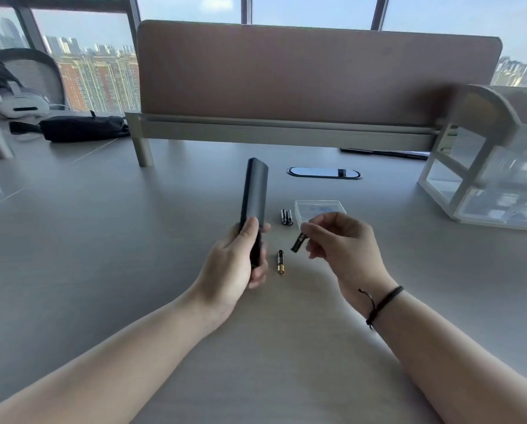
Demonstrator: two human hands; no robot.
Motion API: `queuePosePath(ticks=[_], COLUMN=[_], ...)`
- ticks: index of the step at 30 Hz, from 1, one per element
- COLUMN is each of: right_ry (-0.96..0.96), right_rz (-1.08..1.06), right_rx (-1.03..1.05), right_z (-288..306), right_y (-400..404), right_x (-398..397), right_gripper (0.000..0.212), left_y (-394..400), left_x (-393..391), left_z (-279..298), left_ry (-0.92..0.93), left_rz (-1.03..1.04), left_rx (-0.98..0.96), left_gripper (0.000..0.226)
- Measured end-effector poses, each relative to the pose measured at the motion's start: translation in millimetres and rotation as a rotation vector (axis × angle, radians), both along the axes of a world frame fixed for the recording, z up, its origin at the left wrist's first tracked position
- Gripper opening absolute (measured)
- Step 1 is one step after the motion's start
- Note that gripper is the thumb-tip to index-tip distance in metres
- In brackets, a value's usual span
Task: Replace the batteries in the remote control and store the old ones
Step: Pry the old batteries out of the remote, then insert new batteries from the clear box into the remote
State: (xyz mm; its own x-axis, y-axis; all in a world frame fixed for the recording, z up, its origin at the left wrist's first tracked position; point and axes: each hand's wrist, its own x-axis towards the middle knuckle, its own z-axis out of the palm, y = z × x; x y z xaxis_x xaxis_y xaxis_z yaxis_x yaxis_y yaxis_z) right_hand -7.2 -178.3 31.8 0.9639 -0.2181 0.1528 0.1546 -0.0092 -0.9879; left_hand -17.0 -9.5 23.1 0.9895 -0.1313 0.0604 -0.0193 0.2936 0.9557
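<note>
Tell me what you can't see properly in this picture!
Head view only:
- Remote control: its lower end and battery slot are covered by the left hand.
- Battery in the right hand: blurred, part hidden by fingers; label unreadable, old or new unclear.
- Clear box: contents blurred, front hidden by the right hand.

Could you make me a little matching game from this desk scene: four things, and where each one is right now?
Things:
1. remote control
2. gold-tipped battery
3. pair of black batteries
4. dark battery

Places:
A. pinched in the right hand
B. lying alone on the desk between the hands
C. held in the left hand
D. side by side on the desk by the clear plastic box

Pairs: 1-C, 2-B, 3-D, 4-A
</note>
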Motion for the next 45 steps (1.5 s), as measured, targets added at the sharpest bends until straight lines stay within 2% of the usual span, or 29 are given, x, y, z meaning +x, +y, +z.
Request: queuePosePath(ticks=[3,6,9,12,19,29,34,38,42,45], right_ry=[0.096,0.108,0.083,0.078,0.095,0.079,0.027,0.030,0.012,-0.012], right_rz=[-0.063,-0.093,-0.073,-0.059,-0.080,0.007,-0.008,-0.080,-0.022,-0.001], right_rx=[-0.328,-0.626,-0.781,-0.811,-0.725,-0.922,-0.776,-0.793,-1.066,-1.163], right_z=[-8,-11,-11,-11,-10,-18,-18,-18,-17,-18], right_y=[-13,-13,-8,-8,-15,-4,1,3,10,14], right_x=[10,13,11,11,12,8,12,25,37,44], right_gripper=[0.016,0.012,0.010,0.010,0.003,0.004,0.003,0.016,0.042,0.049], left_y=[4,6,5,4,4,2,3,5,7,9], left_x=[2,3,4,3,6,7,10,12,13,14], left_z=[5,9,8,6,6,3,3,3,5,7], left_ry=[0.012,0.017,0.010,0.015,0.009,0.007,0.016,0.024,0.031,0.038], left_rz=[0.076,0.146,0.185,0.190,0.217,0.201,0.215,0.231,0.253,0.273], left_rx=[-0.098,-0.142,-0.116,-0.083,-0.072,-0.066,-0.074,-0.092,-0.105,-0.121], left_gripper=[0.042,0.038,0.027,0.022,0.020,0.019,0.019,0.019,0.019,0.018])
